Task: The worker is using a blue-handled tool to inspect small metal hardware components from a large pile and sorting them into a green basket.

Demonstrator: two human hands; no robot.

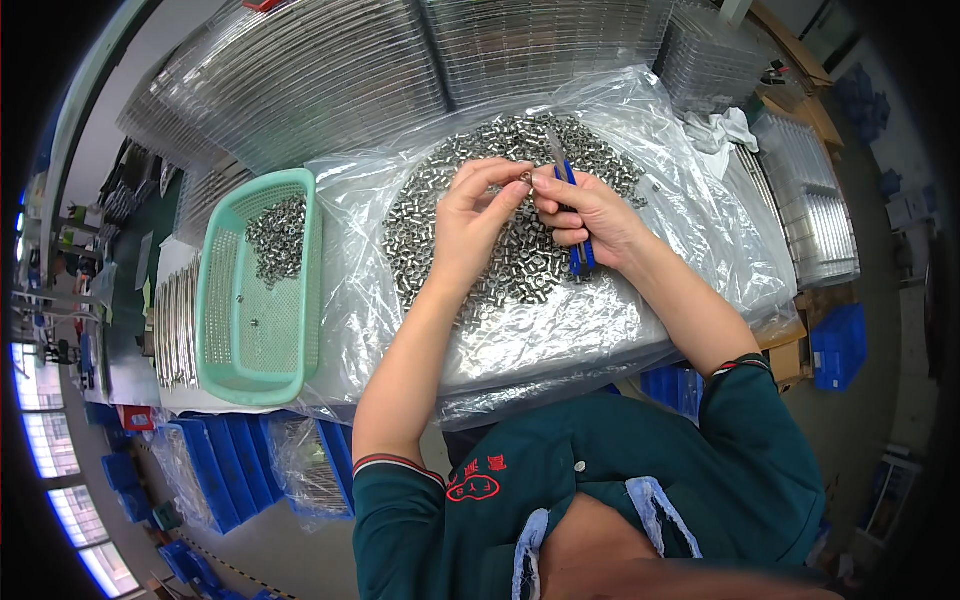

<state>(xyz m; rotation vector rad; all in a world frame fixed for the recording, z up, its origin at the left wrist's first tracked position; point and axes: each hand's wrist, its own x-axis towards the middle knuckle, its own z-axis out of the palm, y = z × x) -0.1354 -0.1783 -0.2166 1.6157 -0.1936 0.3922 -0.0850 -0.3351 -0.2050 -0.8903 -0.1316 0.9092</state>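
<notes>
My left hand (478,210) is closed in a pinch on a small shiny metal fitting (526,177), mostly covered by the fingertips. Against it, the thumb and forefinger of my right hand (597,212) meet the left fingertips. A slim blue-handled hand tool (582,255) with a narrow grey metal tip lies across my right palm, gripped by the fingers; its exact kind is unclear. Both hands are held above a wide heap of small metal fittings (520,270), spread on clear plastic sheeting (480,355).
Left of the heap stands a green plastic basket (312,290) with some fittings inside. Clear plastic trays (310,90) are stacked along the back, with more trays (810,200) at the right. A white cloth (722,135) lies back right. Blue bins (215,475) sit below the table's left front.
</notes>
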